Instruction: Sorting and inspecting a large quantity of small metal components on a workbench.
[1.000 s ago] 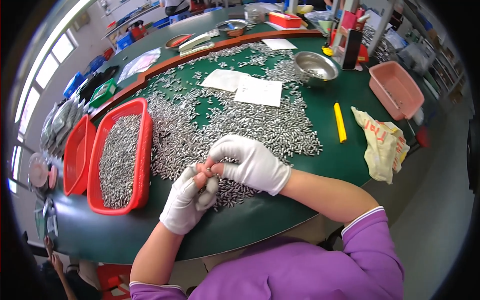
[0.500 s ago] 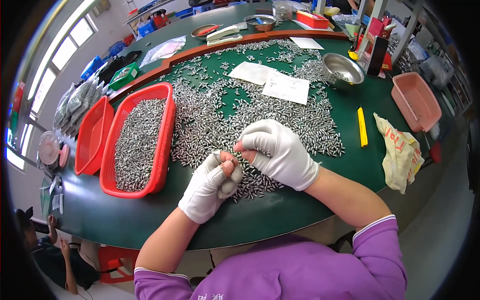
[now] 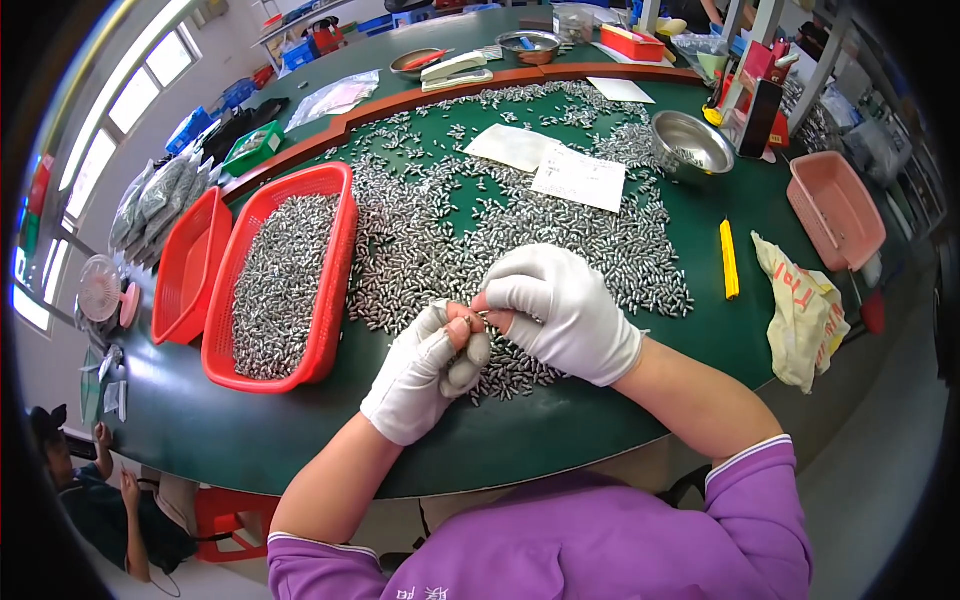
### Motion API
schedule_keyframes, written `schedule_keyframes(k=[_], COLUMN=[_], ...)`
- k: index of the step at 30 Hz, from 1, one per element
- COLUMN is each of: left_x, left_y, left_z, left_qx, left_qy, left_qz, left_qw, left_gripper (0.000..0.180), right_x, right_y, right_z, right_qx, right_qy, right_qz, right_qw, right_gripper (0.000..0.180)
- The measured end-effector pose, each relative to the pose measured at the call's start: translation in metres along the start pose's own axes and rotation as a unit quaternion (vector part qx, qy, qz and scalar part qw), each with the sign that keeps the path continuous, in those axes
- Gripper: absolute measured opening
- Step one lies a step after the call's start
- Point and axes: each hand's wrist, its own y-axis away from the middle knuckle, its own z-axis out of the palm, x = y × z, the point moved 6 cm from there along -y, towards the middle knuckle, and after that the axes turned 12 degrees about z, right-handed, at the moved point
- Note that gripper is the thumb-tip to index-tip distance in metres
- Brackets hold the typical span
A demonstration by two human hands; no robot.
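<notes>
Both my hands wear white gloves with bare thumb and index fingertips, and they meet above the near edge of a spread of small silvery metal parts [image 3: 420,240]. My left hand [image 3: 425,370] is closed, its thumb and index finger pinching a tiny metal part [image 3: 482,318], mostly hidden by the fingertips. From the right, my right hand [image 3: 560,310] is closed in a pinch at the same spot, fingertips touching or nearly touching the left ones. Whether it holds a piece of its own cannot be made out. Loose parts [image 3: 515,372] lie beneath both hands.
Left of the spread stands a red basket [image 3: 345,250] full of similar parts, beside another red basket [image 3: 190,270]. Paper slips [image 3: 580,178], a steel bowl [image 3: 690,140], a yellow cutter [image 3: 729,260], a cloth bag [image 3: 800,310] and a pink basket [image 3: 840,215] lie beyond and right.
My right hand's fingertips have come closer to the left ones, closing the small gap between them. The view has shifted slightly; the baskets and papers stay put.
</notes>
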Motion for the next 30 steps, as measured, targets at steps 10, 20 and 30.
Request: schedule_keyframes(k=[10,20,30], left_x=[0.001,0.0,0.0], left_y=[0.0,-0.001,-0.001], left_z=[-0.003,-0.006,-0.004], left_qx=[0.005,0.007,0.019], left_qy=[-0.016,0.018,0.009], left_qz=[0.011,0.013,0.01], left_qw=[1.0,1.0,1.0], left_gripper=[0.023,0.022,0.019], right_x=[0.012,0.036,0.042], right_y=[-0.002,0.006,0.003], right_z=[-0.006,0.004,0.013], right_qx=[0.003,-0.048,-0.04], right_qy=[0.108,0.254,0.249], right_qz=[0.058,0.077,0.114], right_qw=[0.992,0.963,0.961], right_gripper=[0.018,0.016,0.01])
